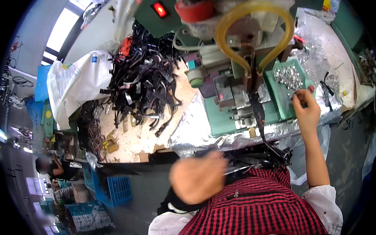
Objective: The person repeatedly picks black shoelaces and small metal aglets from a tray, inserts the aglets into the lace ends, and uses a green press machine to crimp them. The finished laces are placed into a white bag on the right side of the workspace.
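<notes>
My left hand [198,177] is smeared by motion over my lap, beside a bundle of black straps [255,157]; its fingers do not show clearly. At the right, my right hand [307,111] is over the near right part of a green tray [283,108], thumb and fingertips drawn together. Whatever is between them is too small to make out. Small shiny metal pieces [288,76] are heaped in the tray's far part. One black strap [258,113] hangs from the green bench machine [227,126] down toward my lap, touched by neither hand.
A large pile of black straps [147,85] covers the bench's left side, beside a white sack [81,82]. A yellow tube loop [219,33] arches in front of the machine. Foil [192,127] lies along the near edge. A blue crate [118,190] stands on the floor, lower left.
</notes>
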A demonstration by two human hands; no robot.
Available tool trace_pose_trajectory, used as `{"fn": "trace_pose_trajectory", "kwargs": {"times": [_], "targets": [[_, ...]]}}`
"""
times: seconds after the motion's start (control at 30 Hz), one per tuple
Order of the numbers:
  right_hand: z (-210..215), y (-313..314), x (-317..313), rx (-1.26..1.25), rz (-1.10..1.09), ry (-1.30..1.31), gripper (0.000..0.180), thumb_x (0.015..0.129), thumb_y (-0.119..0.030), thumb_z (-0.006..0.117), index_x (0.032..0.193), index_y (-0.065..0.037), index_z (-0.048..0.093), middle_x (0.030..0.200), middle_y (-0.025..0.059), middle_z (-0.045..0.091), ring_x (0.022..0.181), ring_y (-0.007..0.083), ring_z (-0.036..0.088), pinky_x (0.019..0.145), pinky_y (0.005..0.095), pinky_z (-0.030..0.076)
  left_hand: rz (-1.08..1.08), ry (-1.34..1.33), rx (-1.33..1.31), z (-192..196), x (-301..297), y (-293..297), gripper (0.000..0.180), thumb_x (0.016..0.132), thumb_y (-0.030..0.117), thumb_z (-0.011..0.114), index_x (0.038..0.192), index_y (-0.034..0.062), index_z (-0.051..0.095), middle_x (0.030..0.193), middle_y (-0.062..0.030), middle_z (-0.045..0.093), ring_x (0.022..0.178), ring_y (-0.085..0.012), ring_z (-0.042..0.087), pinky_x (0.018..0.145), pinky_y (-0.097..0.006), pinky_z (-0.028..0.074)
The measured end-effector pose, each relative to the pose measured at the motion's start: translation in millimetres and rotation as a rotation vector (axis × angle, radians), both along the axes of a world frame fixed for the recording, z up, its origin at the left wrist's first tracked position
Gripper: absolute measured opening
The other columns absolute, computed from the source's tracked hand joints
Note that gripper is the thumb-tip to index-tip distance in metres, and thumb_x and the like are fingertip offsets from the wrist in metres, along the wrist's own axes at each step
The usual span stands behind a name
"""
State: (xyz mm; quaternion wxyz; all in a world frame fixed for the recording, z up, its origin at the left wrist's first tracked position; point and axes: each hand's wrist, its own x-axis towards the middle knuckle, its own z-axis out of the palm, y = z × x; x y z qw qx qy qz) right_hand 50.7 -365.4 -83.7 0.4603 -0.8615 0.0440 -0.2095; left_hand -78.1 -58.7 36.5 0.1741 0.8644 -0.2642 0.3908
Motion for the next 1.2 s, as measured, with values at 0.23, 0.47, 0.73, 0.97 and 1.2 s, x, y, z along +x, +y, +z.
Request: {"fn": "trace_pose_trajectory", "kwargs": {"times": [0.23,0.47,0.73,0.97,1.2], "targets": [[24.1,18.3,16.0,0.179,0.145,-0.053,0.019,0.089,-0.003,0.066,0.106,0.001,0.072,0.095,0.006,0.074,0.086,0.0117,0.068,0.082,0.0265,0.052,0.617,0.29,0.142,-27.7,55.0,115.0,0.009,0.071,0.005,0.077,0.08,0.0031,0.073,0.091,-0.0086,0.064,0.092,-0.0296,0.056,0.083,-0.041,0.044],[17.2,17.3,14.2,0.026,0.111,-0.103,0.016,0.085,-0.002,0.068,0.1,-0.002,0.073,0.091,0.0101,0.072,0.083,0.02,0.068,0.078,0.0316,0.052,0.961,0.497,0.387,-154.9,80.3,159.2,0.018,0.063,0.015,0.079,0.074,0.0027,0.072,0.093,-0.0162,0.062,0.094,-0.0357,0.061,0.077,-0.044,0.051],[51.6,3.8,-34.9,0.176,0.186,-0.063,0.012,0.085,-0.001,0.071,0.097,0.0,0.073,0.094,0.0099,0.073,0.086,0.0196,0.069,0.079,0.0311,0.052,0.789,0.389,-0.07,-112.3,81.8,135.8,0.014,0.078,0.01,0.072,0.088,0.0013,0.067,0.087,-0.0103,0.067,0.075,-0.0268,0.066,0.066,-0.039,0.052],[86.6,90.7,12.2,0.35,0.426,-0.201,0.02,0.082,-0.003,0.072,0.101,0.0,0.069,0.097,0.0109,0.073,0.09,0.0224,0.07,0.082,0.033,0.052,0.223,0.421,-0.814,-95.7,99.7,73.2,0.019,0.097,0.006,0.066,0.113,-0.0051,0.066,0.092,-0.0057,0.07,0.078,-0.0098,0.064,0.07,-0.024,0.052],[84.2,104.8,0.1,0.695,0.421,-0.099,0.04,0.084,-0.004,0.073,0.121,0.002,0.057,0.101,0.0093,0.073,0.092,0.013,0.068,0.086,0.0293,0.051,-0.234,-0.072,-0.836,-12.4,84.0,23.5,0.012,0.101,0.01,0.059,0.102,-0.0016,0.061,0.092,-0.0177,0.071,0.075,-0.016,0.066,0.058,-0.025,0.054]]}}
